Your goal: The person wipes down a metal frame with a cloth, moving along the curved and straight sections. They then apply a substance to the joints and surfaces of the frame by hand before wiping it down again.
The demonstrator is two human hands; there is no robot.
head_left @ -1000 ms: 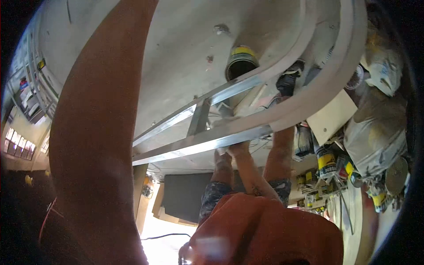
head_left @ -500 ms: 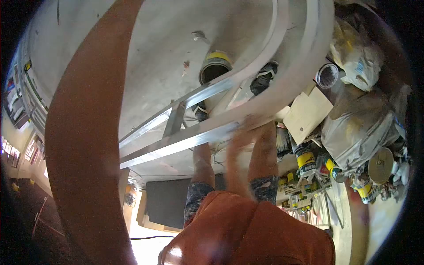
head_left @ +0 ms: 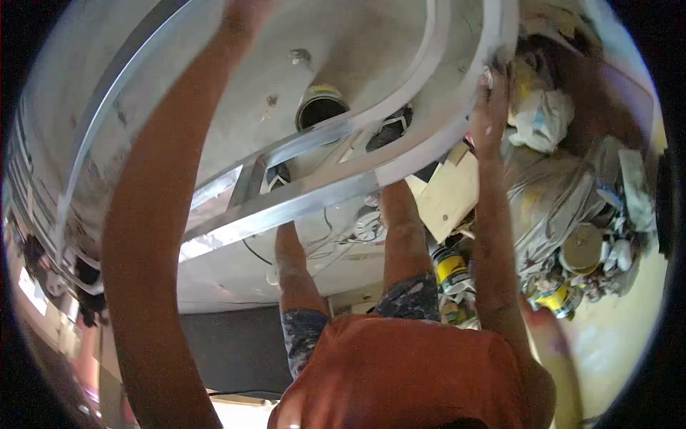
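Note:
A curved metal frame (head_left: 307, 204) with two rails crosses in front of me. Its straight part is bare and shiny, joined by a crosspiece (head_left: 248, 187), while the bend (head_left: 436, 143) is coated whitish. My right hand (head_left: 490, 107) is against the outer edge of the bend, fingers bent and closed. Something small and pale shows at its fingertips, too small to name. My left arm reaches up on the left side. My left hand (head_left: 246, 13) is blurred at the top edge, its fingers cut off from view.
An open bucket with a yellow rim (head_left: 321, 107) stands on the floor beyond the rails. At the right are plastic bags (head_left: 543, 121), a pale board (head_left: 450, 193), a yellow-labelled paint can (head_left: 451, 268) and a round lid (head_left: 580, 248). Cables (head_left: 325, 236) lie near my feet.
My right hand, blurred low near my legs before, has risen to the bend of the frame. My left hand has come into view at the top. The camera view has shifted.

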